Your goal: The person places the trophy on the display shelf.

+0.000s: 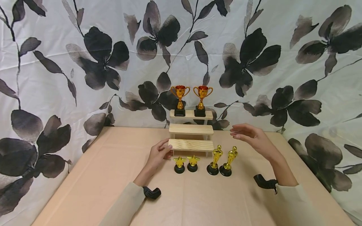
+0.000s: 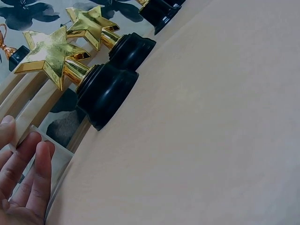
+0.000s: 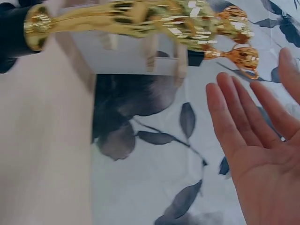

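A three-step wooden display stand (image 1: 191, 145) stands at the back of the table. My left hand (image 1: 158, 154) grips the left end of its lowest step, the thumb on one side of the board and the fingers on the other in the left wrist view. My right hand (image 1: 251, 138) is raised in the air to the right of the stand, palm toward it, fingers extended and holding nothing. Two gold star trophies (image 2: 51, 56) on black bases stand in front of the stand. Beside them, nearer my right hand, are two gold figure trophies (image 1: 217, 157), also on black bases.
Two orange-gold cup trophies (image 1: 179, 94) with black bases stand on the top step. A pale cloth covers the table (image 1: 198, 201). Behind it hangs a white curtain (image 1: 113, 18) with dark flowers. Each wrist wears a black camera (image 1: 152, 193).
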Tool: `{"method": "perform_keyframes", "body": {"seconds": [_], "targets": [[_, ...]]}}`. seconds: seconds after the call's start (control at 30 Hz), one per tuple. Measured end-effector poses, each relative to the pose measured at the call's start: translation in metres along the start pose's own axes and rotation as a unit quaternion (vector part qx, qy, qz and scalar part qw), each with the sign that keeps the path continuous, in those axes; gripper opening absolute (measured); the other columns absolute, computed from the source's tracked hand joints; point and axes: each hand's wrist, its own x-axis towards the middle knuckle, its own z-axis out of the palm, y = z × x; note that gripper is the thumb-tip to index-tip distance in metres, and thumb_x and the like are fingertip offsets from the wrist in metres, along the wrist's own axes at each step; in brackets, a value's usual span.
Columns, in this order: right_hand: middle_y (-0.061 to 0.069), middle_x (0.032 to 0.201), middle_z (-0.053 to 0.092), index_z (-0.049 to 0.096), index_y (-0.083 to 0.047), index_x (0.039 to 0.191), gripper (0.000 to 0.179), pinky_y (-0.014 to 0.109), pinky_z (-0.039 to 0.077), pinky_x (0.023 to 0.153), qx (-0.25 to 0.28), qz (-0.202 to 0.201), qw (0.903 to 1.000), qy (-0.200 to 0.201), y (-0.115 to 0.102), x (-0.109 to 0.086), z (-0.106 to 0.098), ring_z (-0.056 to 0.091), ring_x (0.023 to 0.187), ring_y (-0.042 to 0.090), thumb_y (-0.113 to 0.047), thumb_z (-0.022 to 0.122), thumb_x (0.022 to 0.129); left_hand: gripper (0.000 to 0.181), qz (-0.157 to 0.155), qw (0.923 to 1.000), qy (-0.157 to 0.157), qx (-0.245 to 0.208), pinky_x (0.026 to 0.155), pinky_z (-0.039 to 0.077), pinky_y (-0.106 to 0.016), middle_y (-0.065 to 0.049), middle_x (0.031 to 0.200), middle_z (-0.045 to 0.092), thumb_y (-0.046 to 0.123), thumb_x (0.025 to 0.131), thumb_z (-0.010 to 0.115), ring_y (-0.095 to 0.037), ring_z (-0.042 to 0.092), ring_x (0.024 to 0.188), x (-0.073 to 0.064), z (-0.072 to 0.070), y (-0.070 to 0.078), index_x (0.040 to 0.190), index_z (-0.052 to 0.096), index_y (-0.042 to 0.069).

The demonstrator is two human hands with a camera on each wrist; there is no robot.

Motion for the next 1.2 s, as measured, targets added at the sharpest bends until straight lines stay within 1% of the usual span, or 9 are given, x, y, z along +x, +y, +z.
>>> {"method": "perform_keyframes", "body": {"seconds": [0.07, 0.13, 0.3, 0.37, 0.57, 0.77, 0.9, 1.03, 1.2], "targets": [[0.020, 0.134, 0.067, 0.056, 0.001, 0.141, 0.042, 0.015, 0.058, 0.094, 0.012, 0.001, 0.9999, 0.001, 0.007, -0.006, 0.002, 0.070, 0.114, 0.005, -0.011, 0.065, 0.102, 0.055, 0.001, 1.0000, -0.002, 0.001, 0.066, 0.065, -0.028, -0.019, 0.098, 0.075, 0.017, 0.102, 0.067, -0.016, 0.071, 0.076, 0.000, 0.001, 0.000, 0.152, 0.050, 0.004], [0.015, 0.133, 0.069, 0.056, 0.002, 0.141, 0.043, 0.017, 0.059, 0.093, 0.021, 0.003, 0.9998, 0.000, 0.012, -0.011, 0.005, 0.070, 0.115, 0.007, -0.008, 0.066, 0.101, 0.055, 0.002, 1.0000, -0.002, -0.001, 0.066, 0.065, -0.029, -0.020, 0.099, 0.075, 0.016, 0.102, 0.067, -0.016, 0.071, 0.075, 0.000, 0.001, -0.001, 0.152, 0.050, 0.004], [-0.007, 0.127, 0.071, 0.055, 0.005, 0.140, 0.047, 0.020, 0.062, 0.090, 0.046, 0.007, 0.9987, -0.023, 0.021, -0.018, 0.009, 0.071, 0.116, 0.014, -0.001, 0.070, 0.096, 0.055, 0.000, 1.0000, 0.000, -0.002, 0.067, 0.065, -0.029, -0.018, 0.099, 0.075, 0.018, 0.102, 0.067, -0.015, 0.071, 0.075, 0.000, 0.001, 0.000, 0.152, 0.050, 0.005], [-0.002, 0.128, 0.071, 0.056, 0.005, 0.139, 0.048, 0.020, 0.061, 0.090, 0.039, 0.011, 0.9986, -0.033, 0.024, -0.021, 0.011, 0.071, 0.116, 0.013, -0.003, 0.073, 0.095, 0.055, 0.001, 1.0000, 0.000, 0.001, 0.067, 0.065, -0.029, -0.017, 0.099, 0.075, 0.018, 0.102, 0.068, -0.015, 0.071, 0.075, 0.000, 0.001, 0.001, 0.152, 0.050, 0.005], [0.028, 0.132, 0.065, 0.058, 0.002, 0.138, 0.052, 0.022, 0.061, 0.092, 0.032, 0.033, 0.9974, -0.056, 0.037, -0.030, 0.019, 0.069, 0.112, 0.005, -0.005, 0.078, 0.090, 0.056, 0.007, 0.9999, -0.005, 0.006, 0.067, 0.065, -0.028, -0.019, 0.100, 0.075, 0.019, 0.102, 0.067, -0.015, 0.073, 0.077, 0.002, 0.000, 0.000, 0.153, 0.048, 0.004], [0.026, 0.133, 0.065, 0.060, -0.001, 0.136, 0.052, 0.026, 0.061, 0.094, 0.031, 0.069, 0.9935, -0.085, 0.050, -0.033, 0.029, 0.069, 0.110, 0.006, -0.011, 0.081, 0.090, 0.057, 0.007, 0.9999, -0.007, 0.009, 0.067, 0.066, -0.030, -0.020, 0.101, 0.075, 0.020, 0.102, 0.068, -0.016, 0.073, 0.078, 0.002, 0.000, -0.001, 0.153, 0.048, 0.003], [0.029, 0.132, 0.065, 0.060, 0.003, 0.135, 0.054, 0.026, 0.061, 0.093, 0.036, 0.086, 0.9903, -0.103, 0.056, -0.033, 0.036, 0.072, 0.109, 0.017, -0.012, 0.082, 0.088, 0.056, 0.003, 1.0000, -0.007, 0.005, 0.067, 0.066, -0.030, -0.021, 0.102, 0.075, 0.019, 0.102, 0.068, -0.016, 0.072, 0.077, 0.002, 0.000, 0.000, 0.153, 0.049, 0.005], [0.032, 0.127, 0.066, 0.059, 0.008, 0.133, 0.055, 0.029, 0.062, 0.094, 0.036, 0.084, 0.9892, -0.115, 0.059, -0.032, 0.042, 0.074, 0.109, 0.027, -0.011, 0.083, 0.087, 0.056, 0.000, 1.0000, -0.002, 0.005, 0.067, 0.065, -0.029, -0.016, 0.099, 0.075, 0.018, 0.101, 0.068, -0.015, 0.071, 0.075, 0.000, 0.000, 0.001, 0.153, 0.049, 0.005], [0.033, 0.122, 0.069, 0.062, 0.008, 0.129, 0.048, 0.025, 0.060, 0.093, 0.045, 0.086, 0.9861, -0.135, 0.065, -0.035, 0.047, 0.074, 0.106, 0.017, -0.010, 0.081, 0.089, 0.057, 0.001, 1.0000, 0.000, 0.009, 0.067, 0.065, -0.027, -0.012, 0.096, 0.076, 0.020, 0.101, 0.068, -0.013, 0.071, 0.075, -0.001, 0.000, 0.001, 0.152, 0.049, 0.004]]}}
